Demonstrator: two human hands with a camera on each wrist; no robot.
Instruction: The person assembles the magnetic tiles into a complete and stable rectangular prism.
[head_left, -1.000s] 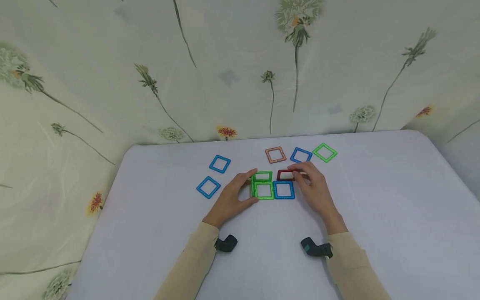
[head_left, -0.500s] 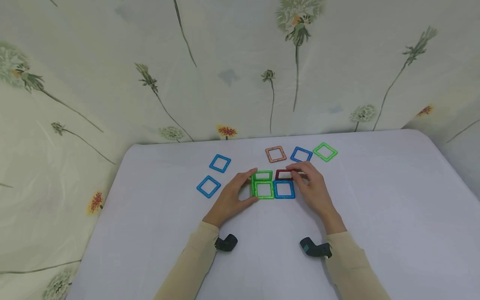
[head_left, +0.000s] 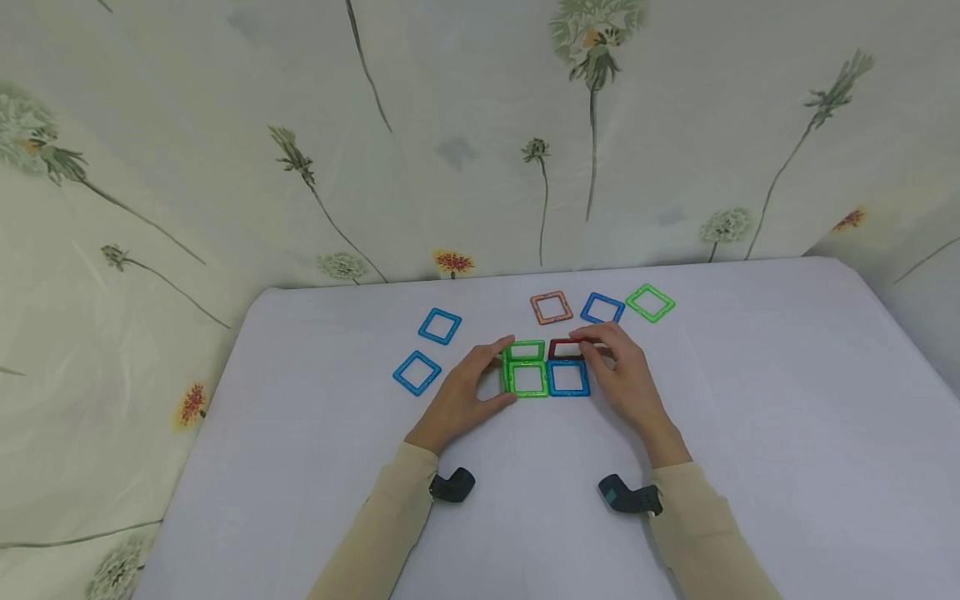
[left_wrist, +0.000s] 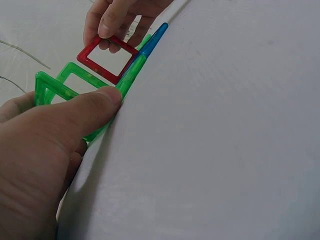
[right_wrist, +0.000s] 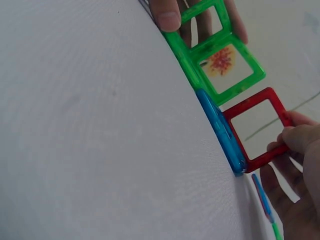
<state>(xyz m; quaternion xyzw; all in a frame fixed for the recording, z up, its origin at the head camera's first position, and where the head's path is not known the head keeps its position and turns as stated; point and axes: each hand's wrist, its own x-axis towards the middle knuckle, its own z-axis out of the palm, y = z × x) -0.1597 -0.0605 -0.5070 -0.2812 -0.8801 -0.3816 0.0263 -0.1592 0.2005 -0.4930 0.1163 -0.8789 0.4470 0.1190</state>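
Green square magnetic tiles form a corner: one flat tile, one upright at its back and one upright on its left. My left hand holds this corner, thumb at the near end and fingertips at the far end. A flat blue tile adjoins the green base on the right. My right hand pinches a red square tile by its outer side. Standing upright, the red tile meets the blue tile's back edge, with a narrow gap between it and the upright green one.
Two loose blue tiles lie left of the left hand. Behind the right hand lie an orange tile, another blue tile and a green tile. A flower-patterned cloth hangs behind the white table.
My right hand has shifted slightly left with the red tile, bringing it closer to the upright green tile. The left hand has stayed in place on the green tiles.
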